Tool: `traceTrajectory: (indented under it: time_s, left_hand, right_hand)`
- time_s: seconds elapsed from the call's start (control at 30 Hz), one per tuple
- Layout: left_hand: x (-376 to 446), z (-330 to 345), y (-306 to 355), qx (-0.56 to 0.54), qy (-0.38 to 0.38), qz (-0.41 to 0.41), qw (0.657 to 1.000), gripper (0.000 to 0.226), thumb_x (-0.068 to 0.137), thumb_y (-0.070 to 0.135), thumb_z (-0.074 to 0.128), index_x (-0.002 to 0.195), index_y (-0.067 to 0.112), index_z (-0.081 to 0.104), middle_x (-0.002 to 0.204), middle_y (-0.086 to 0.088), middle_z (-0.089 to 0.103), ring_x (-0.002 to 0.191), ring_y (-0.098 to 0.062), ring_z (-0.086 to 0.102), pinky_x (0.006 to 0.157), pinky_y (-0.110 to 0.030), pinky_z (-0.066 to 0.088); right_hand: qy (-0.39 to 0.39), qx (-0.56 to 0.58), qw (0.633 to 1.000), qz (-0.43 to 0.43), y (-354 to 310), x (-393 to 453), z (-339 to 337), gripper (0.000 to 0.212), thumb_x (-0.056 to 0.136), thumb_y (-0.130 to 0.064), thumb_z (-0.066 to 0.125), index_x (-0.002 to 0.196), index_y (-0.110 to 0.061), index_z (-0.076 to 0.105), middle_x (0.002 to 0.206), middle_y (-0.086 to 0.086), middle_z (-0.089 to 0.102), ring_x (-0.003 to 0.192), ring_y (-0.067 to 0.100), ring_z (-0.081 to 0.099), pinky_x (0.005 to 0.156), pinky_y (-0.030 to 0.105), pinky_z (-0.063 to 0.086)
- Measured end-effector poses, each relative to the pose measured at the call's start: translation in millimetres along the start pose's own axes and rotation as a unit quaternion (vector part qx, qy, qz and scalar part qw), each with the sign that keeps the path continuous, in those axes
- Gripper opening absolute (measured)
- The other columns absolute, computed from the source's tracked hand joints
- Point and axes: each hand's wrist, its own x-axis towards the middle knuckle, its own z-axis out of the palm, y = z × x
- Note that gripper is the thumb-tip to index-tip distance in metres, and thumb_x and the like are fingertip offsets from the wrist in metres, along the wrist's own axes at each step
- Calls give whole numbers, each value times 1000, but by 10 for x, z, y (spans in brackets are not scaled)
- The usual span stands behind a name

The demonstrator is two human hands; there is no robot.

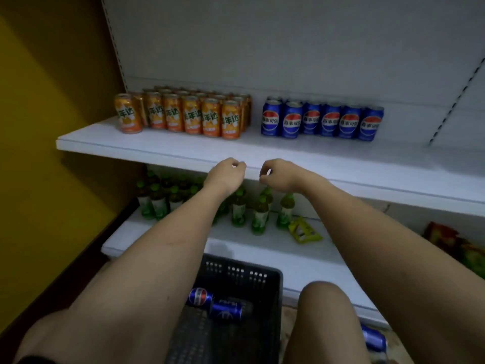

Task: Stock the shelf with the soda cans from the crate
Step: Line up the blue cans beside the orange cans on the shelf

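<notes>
Several orange soda cans [183, 115] stand in rows on the left of the white upper shelf [168, 151], and several blue cans [322, 120] line up to their right. Both my arms reach forward to the shelf's front edge. My left hand [227, 172] and my right hand [275, 173] hang side by side there with fingers loosely curled, holding nothing. Below me sits a dark plastic crate [262, 282] with two blue cans [215, 304] lying on their sides in it. Another blue can [374, 338] lies on the floor at the right.
The lower shelf [262, 248] holds several green bottles [259, 211] and a yellow packet [304, 229]. Colourful snack bags [456, 245] lie at the far right. A yellow wall [52, 127] bounds the left side. My knee [325, 311] is beside the crate.
</notes>
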Motion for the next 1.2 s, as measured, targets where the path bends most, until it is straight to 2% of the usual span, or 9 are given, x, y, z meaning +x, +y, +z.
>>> traceTrajectory:
  time_s: [0.1,0.27,0.4,0.53,0.63,0.77,0.87,0.97,1.2]
  left_hand:
    - [-240,0,-287,-23,-24,-11,999,34,102,39,38,118,17,59,119,-4,58,101,-21,52,89,-34,42]
    - [-540,195,-941,-51,-52,-62,995,39,103,41,35,120,15,59,115,-7,61,101,-26,56,90,-37,44]
    - [-711,475,-1504,-48,-73,-130,988,39,103,41,36,126,16,56,118,-4,56,105,-25,51,87,-34,37]
    - [-865,822,-2096,-66,-107,-198,972,26,103,38,40,102,17,57,90,2,56,95,-22,52,82,-30,37]
    - [-965,1150,-2572,-78,-124,-266,953,34,102,37,42,112,12,62,112,-10,61,106,-28,57,93,-35,43]
    - [-1148,1658,-3198,-70,-165,-325,928,33,102,29,42,101,4,64,119,-22,61,112,-34,57,95,-38,42]
    - [-1298,1988,-3505,-93,-186,-364,908,38,103,29,44,123,3,63,132,-17,59,122,-33,54,105,-38,40]
    - [-1293,2257,-3701,-126,-172,-408,888,33,100,27,48,117,5,66,125,-20,63,115,-35,58,101,-38,43]
    - [-963,2594,-3982,-114,-163,-442,874,39,102,29,47,134,8,56,136,-15,56,125,-31,52,101,-29,37]
  right_hand:
    - [-20,9,1000,-15,-126,-182,338,29,98,-30,52,121,-14,60,119,9,61,100,23,56,82,32,45]
    - [-58,50,997,-15,-142,-285,1090,17,98,-32,52,104,-17,58,106,8,62,93,24,58,76,32,42]
    - [-111,74,991,28,-29,-273,1766,27,97,-33,55,112,-11,62,109,11,63,94,25,56,78,33,43]
    - [-167,109,977,74,166,-282,2486,18,94,-34,57,102,-17,60,110,9,64,95,24,57,82,34,46]
    - [-209,142,960,120,341,-335,3064,17,95,-30,59,106,-17,60,106,8,63,90,21,58,78,29,42]
    - [-244,174,935,188,621,-441,3908,28,90,-25,63,114,-11,64,114,15,67,106,29,63,77,24,41]
    - [-273,170,923,210,742,-399,4320,42,88,-25,65,126,-10,55,126,16,57,115,34,58,90,32,45]
    - [-260,106,938,202,880,-266,4543,65,88,-28,68,142,-13,36,146,16,33,129,40,42,106,44,40]
    - [-251,-2,957,148,1179,162,4924,92,83,-20,76,153,-25,16,162,11,4,144,41,18,106,54,40]
